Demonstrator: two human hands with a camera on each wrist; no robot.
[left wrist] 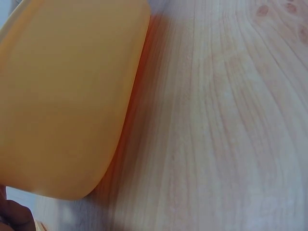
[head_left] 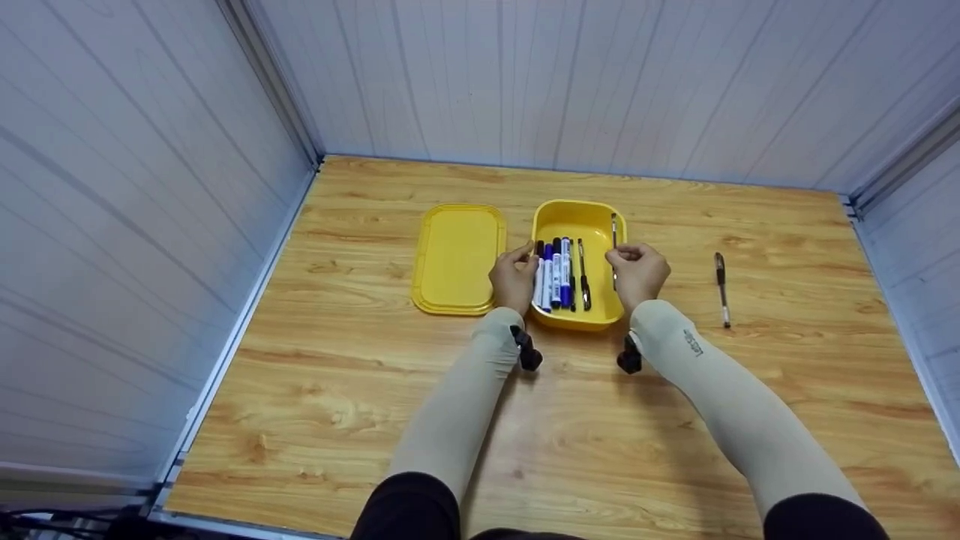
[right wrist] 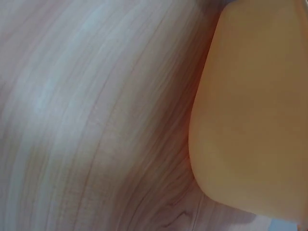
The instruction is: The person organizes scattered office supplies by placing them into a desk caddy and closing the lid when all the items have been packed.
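Observation:
A yellow plastic box stands on the table, its side wall filling much of the left wrist view. Several markers lie side by side along its left, with two black pens beside them. My left hand grips the box's left rim. Over the right side, my right hand pinches a pen that lies lengthwise along the inner wall. The right wrist view shows the box's outer wall but not that hand's fingers.
Left of the box lies a flat yellow lid. Another black pen rests on the wooden table to the right. Pale panels wall the table at the back and sides.

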